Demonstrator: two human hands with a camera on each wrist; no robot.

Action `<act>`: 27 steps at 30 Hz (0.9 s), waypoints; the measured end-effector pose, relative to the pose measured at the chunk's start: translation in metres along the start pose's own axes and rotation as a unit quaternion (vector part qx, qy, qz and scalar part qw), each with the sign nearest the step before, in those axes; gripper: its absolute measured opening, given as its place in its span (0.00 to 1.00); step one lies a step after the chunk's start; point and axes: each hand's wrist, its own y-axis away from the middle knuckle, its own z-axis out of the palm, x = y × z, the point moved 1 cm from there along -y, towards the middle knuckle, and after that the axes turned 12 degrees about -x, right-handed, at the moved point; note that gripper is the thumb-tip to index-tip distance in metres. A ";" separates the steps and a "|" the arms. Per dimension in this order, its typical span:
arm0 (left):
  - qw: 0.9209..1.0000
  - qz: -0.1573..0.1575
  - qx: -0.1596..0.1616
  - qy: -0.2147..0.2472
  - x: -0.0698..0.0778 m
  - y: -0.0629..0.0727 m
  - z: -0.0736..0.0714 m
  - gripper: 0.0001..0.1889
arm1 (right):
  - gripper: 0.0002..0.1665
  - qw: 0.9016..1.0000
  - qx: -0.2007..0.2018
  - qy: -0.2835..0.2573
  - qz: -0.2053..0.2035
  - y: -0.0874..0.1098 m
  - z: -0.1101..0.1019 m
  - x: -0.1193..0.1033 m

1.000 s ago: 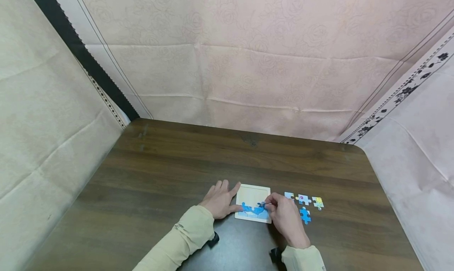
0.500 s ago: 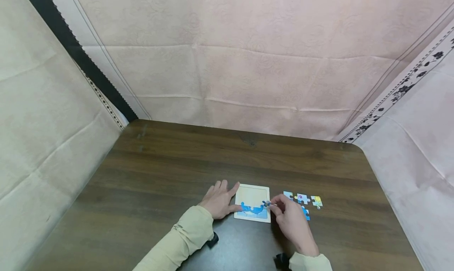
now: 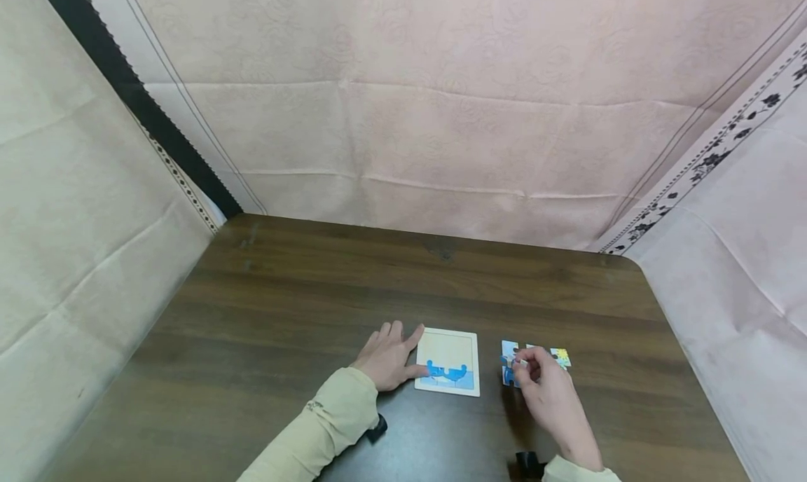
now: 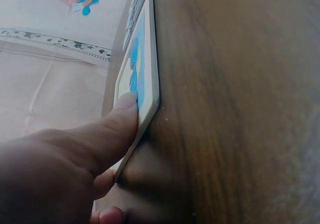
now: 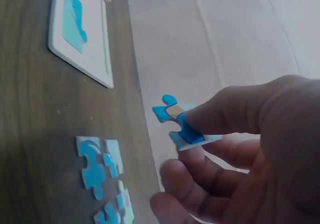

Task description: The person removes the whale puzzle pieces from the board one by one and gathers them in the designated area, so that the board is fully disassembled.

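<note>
Rightward from the frame's edge, the right hand [image 3: 555,398] has been carried since half a second ago, and it is now held above the loose pieces. Between its thumb and fingers a flat, knobbed puzzle piece, blue with an orange-yellow patch and pale edges [image 5: 189,134], is pinched firmly, clear of the table. Fitting pieces into the frame appears to be the step in hand; by judgement, this one needs to be either turned and matched to a gap or set down and exchanged. Below it, loose blue and pale interlocking pieces [image 5: 93,170] are seen on the brown wood-grained table [image 3: 315,293], with a yellow-patterned piece [image 3: 560,356] farther right. To the left, the square pale wooden frame [image 3: 447,345] is steadied by the left hand [image 3: 387,363], fingers spread and thumb laid over its near left part. Only its near strip is filled, with joined blue pieces [image 3: 458,380]; the far part is left bare.
</note>
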 end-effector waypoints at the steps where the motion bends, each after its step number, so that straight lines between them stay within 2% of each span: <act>1: 1.000 0.000 -0.001 0.000 0.000 0.000 0.000 0.43 | 0.09 1.000 0.003 -0.002 0.003 0.001 -0.002 0.001; 9: 1.000 0.003 -0.003 0.001 0.000 0.001 0.000 0.43 | 0.13 0.999 0.047 0.009 0.018 0.009 -0.023 0.016; 14: 1.000 0.004 -0.002 0.004 0.000 0.001 0.000 0.43 | 0.13 0.996 0.068 0.015 0.046 0.014 -0.033 0.026; 27: 1.000 0.001 -0.006 0.008 0.000 0.000 0.001 0.43 | 0.21 0.987 0.113 0.008 0.110 0.013 -0.034 0.045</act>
